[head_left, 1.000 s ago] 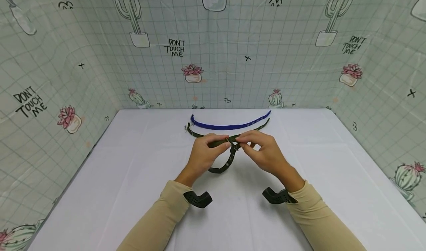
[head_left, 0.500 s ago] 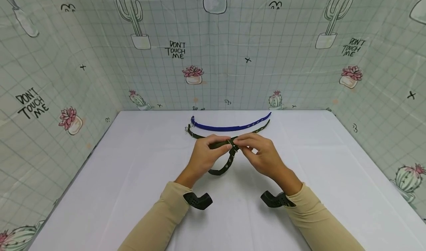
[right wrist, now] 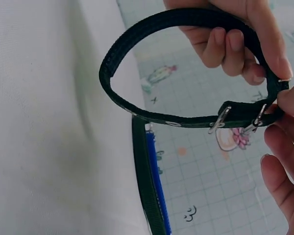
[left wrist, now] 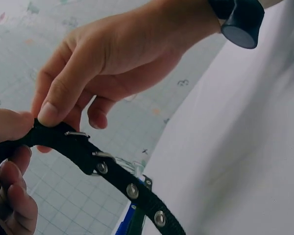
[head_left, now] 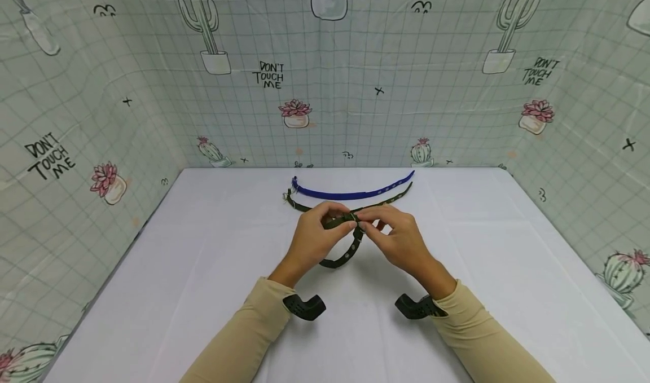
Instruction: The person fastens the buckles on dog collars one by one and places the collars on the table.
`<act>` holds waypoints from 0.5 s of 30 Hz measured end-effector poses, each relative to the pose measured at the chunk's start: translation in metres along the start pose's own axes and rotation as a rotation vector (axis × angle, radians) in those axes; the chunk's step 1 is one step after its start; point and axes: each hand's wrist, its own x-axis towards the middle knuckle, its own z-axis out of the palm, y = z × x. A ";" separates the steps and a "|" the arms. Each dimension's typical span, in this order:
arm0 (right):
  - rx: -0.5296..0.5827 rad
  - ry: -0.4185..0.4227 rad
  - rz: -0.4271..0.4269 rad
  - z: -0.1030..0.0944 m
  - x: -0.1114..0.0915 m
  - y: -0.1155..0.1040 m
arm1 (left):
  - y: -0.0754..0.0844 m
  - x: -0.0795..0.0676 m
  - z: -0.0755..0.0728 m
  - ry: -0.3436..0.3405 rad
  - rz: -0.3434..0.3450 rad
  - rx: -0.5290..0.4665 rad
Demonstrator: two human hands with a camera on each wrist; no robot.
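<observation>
A dark green pet collar (head_left: pixel 349 253) with metal eyelets is bent into a loop between both hands over the table. My left hand (head_left: pixel 317 233) pinches its band between thumb and fingers. My right hand (head_left: pixel 401 236) pinches the same collar right beside the left fingertips. In the right wrist view, the collar (right wrist: pixel 186 17) forms a closed oval, its strap passing through the metal buckle (right wrist: pixel 220 120) and a second metal ring (right wrist: pixel 258 117). The left wrist view shows a row of eyelets (left wrist: pixel 159 219) along the strap. The strap's tip is hidden among the fingers.
Behind the hands, a blue collar (head_left: pixel 335 196) lies stretched out on the white table (head_left: pixel 228 293). A second dark green collar (head_left: pixel 299 206) lies just in front of it, partly covered by the hands. Cactus-print cloth (head_left: pixel 355 123) surrounds the table.
My right hand has shifted slightly left, its fingertips now closer to the left ones. The collar's loop has swung a little to the right. The collars on the table stay put.
</observation>
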 end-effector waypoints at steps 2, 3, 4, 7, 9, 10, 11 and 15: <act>0.014 0.010 0.016 0.000 0.000 -0.001 | 0.001 0.000 0.000 0.006 0.002 0.004; 0.022 0.015 0.020 0.000 0.000 -0.002 | 0.001 0.000 0.000 0.005 0.006 0.007; 0.030 0.019 0.023 -0.001 0.000 -0.002 | 0.001 0.000 0.000 0.002 0.009 0.010; 0.052 0.029 0.012 -0.001 0.001 -0.003 | 0.001 0.000 0.000 -0.014 0.024 0.020; 0.055 0.029 -0.003 0.000 0.001 -0.003 | 0.001 0.000 0.000 -0.023 0.029 0.034; 0.052 0.026 -0.011 0.000 0.001 -0.003 | 0.001 0.000 0.000 -0.029 0.026 0.035; 0.050 0.023 -0.019 0.001 0.001 -0.003 | 0.001 0.000 0.000 -0.034 0.024 0.032; 0.015 0.019 -0.035 0.004 0.000 -0.002 | 0.001 0.000 -0.001 -0.044 0.006 0.007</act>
